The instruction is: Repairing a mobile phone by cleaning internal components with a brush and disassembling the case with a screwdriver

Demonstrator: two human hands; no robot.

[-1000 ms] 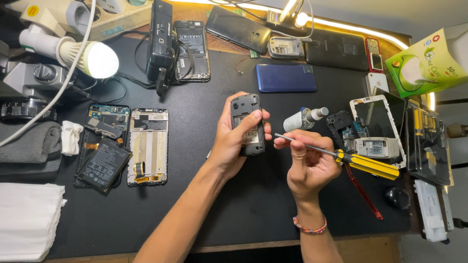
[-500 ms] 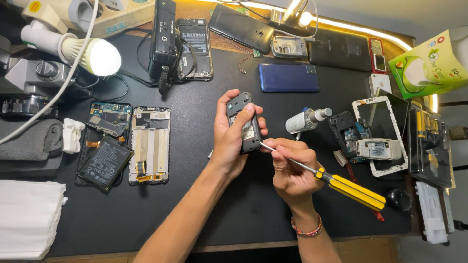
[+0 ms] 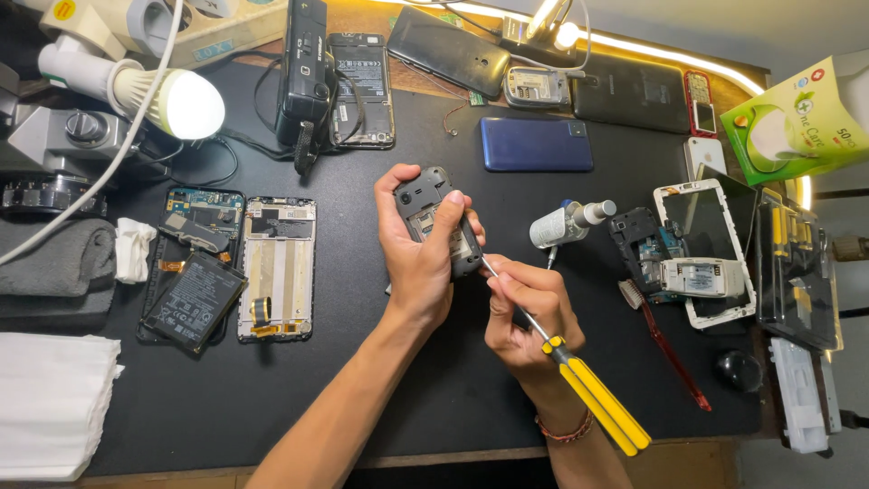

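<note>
A small grey phone [image 3: 436, 222] with its back cover off sits just above the middle of the frame, lifted a little off the black mat [image 3: 362, 380]. The left hand [image 3: 418, 254] wraps around it from the left, thumb over the top edge and fingers curled behind, holding it tilted. The right hand [image 3: 525, 312] is closed around the metal shaft of a screwdriver [image 3: 579, 385], pinching it between thumb and fingers; its tip touches the lower right edge of the phone, and its yellow handle points down toward the lower right of the frame.

Just right of the hands lies a small white bottle [image 3: 568, 225] on its side, and beyond it a dismantled phone with a white frame [image 3: 701, 249]. A red toothbrush [image 3: 665, 344] lies below that, slanting toward the lower right. Above the hands rests a blue phone [image 3: 536, 145], face down.

To the left of the hands a stripped phone frame [image 3: 276, 267] lies flat, with a black battery [image 3: 192, 302] and a circuit board [image 3: 201, 215] beside it. In the upper left a lit white bulb [image 3: 186, 104] glows, and a stack of white cloth [image 3: 50, 403] fills the lower left corner. A green box [image 3: 797, 122] stands at the upper right.
</note>
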